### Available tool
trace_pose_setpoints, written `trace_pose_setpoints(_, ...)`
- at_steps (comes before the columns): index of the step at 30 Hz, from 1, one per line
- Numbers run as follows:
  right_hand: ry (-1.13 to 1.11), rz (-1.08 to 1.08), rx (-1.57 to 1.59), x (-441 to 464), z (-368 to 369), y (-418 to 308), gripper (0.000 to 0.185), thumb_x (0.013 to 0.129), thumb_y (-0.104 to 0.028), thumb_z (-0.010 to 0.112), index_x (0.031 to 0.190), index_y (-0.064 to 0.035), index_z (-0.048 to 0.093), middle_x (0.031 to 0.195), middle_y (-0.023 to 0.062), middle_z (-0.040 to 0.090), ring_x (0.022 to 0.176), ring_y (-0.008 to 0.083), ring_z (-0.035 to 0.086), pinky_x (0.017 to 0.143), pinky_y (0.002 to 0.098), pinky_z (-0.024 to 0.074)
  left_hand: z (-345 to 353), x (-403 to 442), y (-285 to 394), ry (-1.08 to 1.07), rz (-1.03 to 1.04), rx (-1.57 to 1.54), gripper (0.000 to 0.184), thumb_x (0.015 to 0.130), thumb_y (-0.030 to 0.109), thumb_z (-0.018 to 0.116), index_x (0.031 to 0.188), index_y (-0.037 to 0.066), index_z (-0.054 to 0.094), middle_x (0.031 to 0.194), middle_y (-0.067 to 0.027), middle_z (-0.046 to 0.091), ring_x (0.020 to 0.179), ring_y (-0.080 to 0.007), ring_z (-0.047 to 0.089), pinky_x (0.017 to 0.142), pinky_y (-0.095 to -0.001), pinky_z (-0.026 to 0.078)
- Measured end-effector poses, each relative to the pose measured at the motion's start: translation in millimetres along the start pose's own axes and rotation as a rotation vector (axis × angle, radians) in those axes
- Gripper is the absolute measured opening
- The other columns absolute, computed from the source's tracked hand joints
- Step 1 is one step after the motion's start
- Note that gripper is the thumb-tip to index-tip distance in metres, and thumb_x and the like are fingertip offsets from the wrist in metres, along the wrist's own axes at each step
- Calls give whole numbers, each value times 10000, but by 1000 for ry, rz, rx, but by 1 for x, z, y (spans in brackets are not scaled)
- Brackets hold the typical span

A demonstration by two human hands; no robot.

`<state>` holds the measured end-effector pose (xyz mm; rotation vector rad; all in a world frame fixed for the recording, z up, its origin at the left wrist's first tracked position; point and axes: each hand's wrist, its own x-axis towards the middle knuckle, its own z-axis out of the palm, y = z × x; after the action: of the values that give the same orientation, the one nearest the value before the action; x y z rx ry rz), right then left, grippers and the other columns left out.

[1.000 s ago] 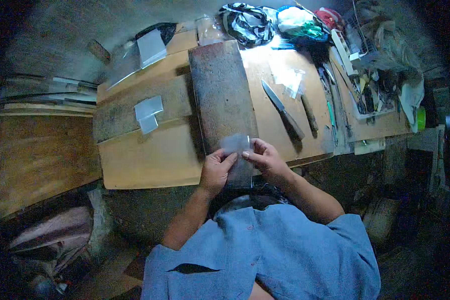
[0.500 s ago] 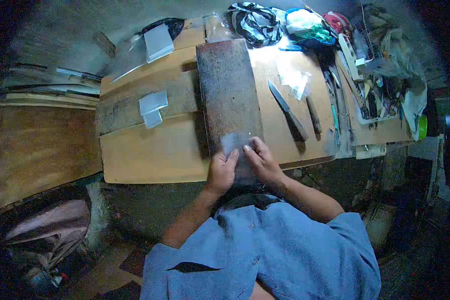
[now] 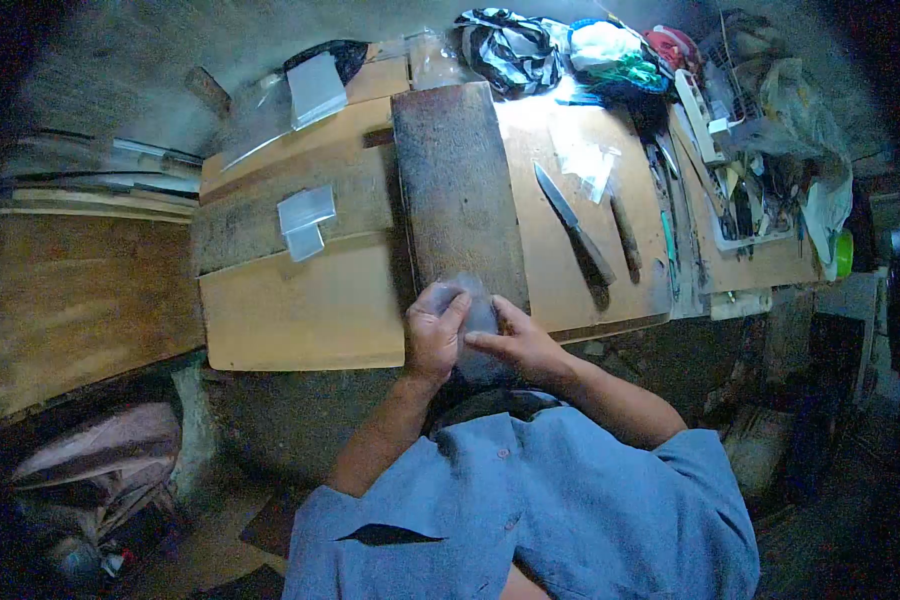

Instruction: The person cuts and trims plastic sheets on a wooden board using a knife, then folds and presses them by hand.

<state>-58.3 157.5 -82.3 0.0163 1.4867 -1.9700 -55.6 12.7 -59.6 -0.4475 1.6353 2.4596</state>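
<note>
A thin, clear plastic bag (image 3: 481, 318) is between my two hands, over the near end of a dark wooden board (image 3: 455, 180). My left hand (image 3: 434, 338) pinches its left side between thumb and curled fingers. On the right side, my right hand (image 3: 523, 345) grips the plastic, its thumb laid across the front and its fingers partly hidden behind. Small flat pieces of clear plastic (image 3: 307, 220) lie left of the board. To the right of the board rests a knife (image 3: 574, 222) with a dark handle.
A dark rod-like tool (image 3: 625, 238) lies beside the knife, with more clear plastic (image 3: 592, 168) behind it. A stack of plastic sheets (image 3: 316, 90) sits at the back left. Striped bag (image 3: 510, 52), power strip (image 3: 699, 115) and a tool-filled tray (image 3: 755, 232) occupy the back and right.
My left hand has shifted slightly left and its fingers are more curled. My right thumb has moved lower across the plastic, which now shows more widely between the hands.
</note>
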Motion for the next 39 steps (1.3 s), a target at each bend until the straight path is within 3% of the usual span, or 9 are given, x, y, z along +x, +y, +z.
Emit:
trace_pose_setpoints(2,-23,23,-74,-2,-7,3,270,801,-160,692,951,-14,521,862,39,562,791,109,522,686,277,449,-2,0,2,119,-24,-7,101,868,63,586,957,18,606,886,-30,621,808,-105,573,733,-247,465)
trace_pose_setpoints(13,260,91,10,-18,-40,-27,163,780,-32,657,890,-55,539,714,15,572,589,99,547,533,238,449,-31,-11,-16,49,-99,120,70,815,14,624,854,49,577,772,13,581,706,-55,521,663,-219,438)
trace_pose_setpoints(18,302,-96,153,-11,-32,-1,198,811,-35,583,974,-62,473,803,25,529,684,113,542,585,247,452,-15,-7,-21,20,-37,168,167,803,-18,569,940,67,530,832,7,567,781,-106,538,758,-259,445)
trace_pose_setpoints(25,166,-23,154,-20,-17,-12,245,825,-25,544,1045,-55,440,842,27,515,782,116,528,688,259,450,-14,-5,-16,-56,-65,204,213,790,-28,544,980,57,499,864,-11,566,818,-113,532,765,-265,436)
trace_pose_setpoints(27,177,-88,-182,-17,-25,-19,283,838,-81,577,1096,-29,474,933,45,526,810,140,531,766,294,452,-17,-6,-3,-163,-71,385,203,783,-22,555,964,56,506,867,-11,570,818,-107,539,749,-258,445)
trace_pose_setpoints(30,-68,26,-157,-16,-30,-40,283,853,-125,598,1106,-16,530,964,65,576,875,142,547,801,293,450,-20,-5,5,-348,-180,474,208,803,3,568,995,43,498,893,-18,571,836,-115,546,770,-269,442)
trace_pose_setpoints(34,-52,76,-310,-11,-29,-40,203,861,-150,612,996,-1,587,927,58,611,856,118,560,776,263,453,-10,-4,11,-292,-162,478,204,808,8,571,1000,36,509,901,-25,581,852,-112,558,772,-266,455)
trace_pose_setpoints(37,138,-20,-75,-6,-26,-28,166,854,-115,619,974,-7,583,871,17,607,805,100,562,729,246,457,-3,-3,7,-39,-150,-48,177,860,55,576,1029,14,541,933,-47,616,859,-100,579,772,-264,484)
trace_pose_setpoints(39,175,-23,-32,-7,-22,-26,159,852,-114,622,963,-8,582,864,19,609,799,99,564,729,246,458,-4,-5,3,-47,-193,-79,197,867,57,574,1057,10,549,947,-52,625,851,-104,588,770,-266,488)
